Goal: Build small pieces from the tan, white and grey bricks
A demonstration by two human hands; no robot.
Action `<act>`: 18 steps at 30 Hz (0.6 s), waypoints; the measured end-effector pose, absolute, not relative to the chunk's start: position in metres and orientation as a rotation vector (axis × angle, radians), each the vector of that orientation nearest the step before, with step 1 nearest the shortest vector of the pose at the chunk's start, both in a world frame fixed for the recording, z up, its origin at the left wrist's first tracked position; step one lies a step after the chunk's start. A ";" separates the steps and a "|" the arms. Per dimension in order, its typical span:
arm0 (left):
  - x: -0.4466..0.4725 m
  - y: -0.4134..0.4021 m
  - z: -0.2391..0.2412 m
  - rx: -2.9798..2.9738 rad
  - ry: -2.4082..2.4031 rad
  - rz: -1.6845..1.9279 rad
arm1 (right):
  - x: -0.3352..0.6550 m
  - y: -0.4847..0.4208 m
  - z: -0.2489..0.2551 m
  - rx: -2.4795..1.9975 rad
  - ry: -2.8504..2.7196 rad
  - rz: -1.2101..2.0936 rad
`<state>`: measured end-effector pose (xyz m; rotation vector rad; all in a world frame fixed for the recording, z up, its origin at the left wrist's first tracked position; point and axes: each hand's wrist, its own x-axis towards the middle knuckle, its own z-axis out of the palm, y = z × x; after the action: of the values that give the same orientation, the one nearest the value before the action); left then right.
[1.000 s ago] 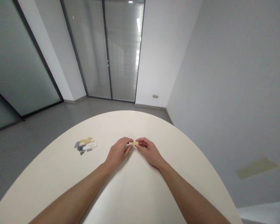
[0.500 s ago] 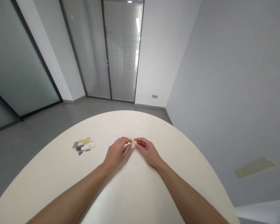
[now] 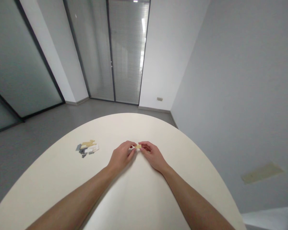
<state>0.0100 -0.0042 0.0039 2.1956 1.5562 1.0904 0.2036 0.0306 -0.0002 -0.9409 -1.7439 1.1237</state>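
Between my two hands is a small tan building brick (image 3: 138,146), held just above or on the white table; which of the two I cannot tell. My left hand (image 3: 123,155) pinches its left end between thumb and fingers. The right end sits in the fingertips of my right hand (image 3: 153,156). Parts of the piece are covered by the fingers, and its studs are too small to make out clearly. Off to the left lies a loose pile of building bricks (image 3: 88,148) in tan, white and grey.
The round white table (image 3: 144,195) curves away in front of me. A grey wall (image 3: 230,95) stands close on the right, with a beige strip (image 3: 262,172) on it. Beyond the table are a grey floor (image 3: 50,124) and glass doors (image 3: 124,57).
The view has shifted very slightly. Both hands still hold the tan brick in nearly the same place, and the pile is unchanged.
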 end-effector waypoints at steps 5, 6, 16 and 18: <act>0.010 -0.005 0.004 2.184 1.555 1.081 | 0.203 0.031 0.000 -0.956 -1.770 1.093; 0.010 -0.005 0.004 2.182 1.558 1.080 | 0.203 0.031 0.000 -0.958 -1.772 1.087; 0.009 -0.004 0.003 2.168 1.581 1.060 | 0.203 0.031 0.001 -0.958 -1.765 1.083; 0.009 -0.004 0.003 2.163 1.595 1.052 | 0.203 0.031 0.000 -0.956 -1.766 1.082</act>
<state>0.0091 -0.0044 0.0034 2.1634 1.5945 1.0523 0.2027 0.0314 0.0004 -0.9564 -1.7656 1.0817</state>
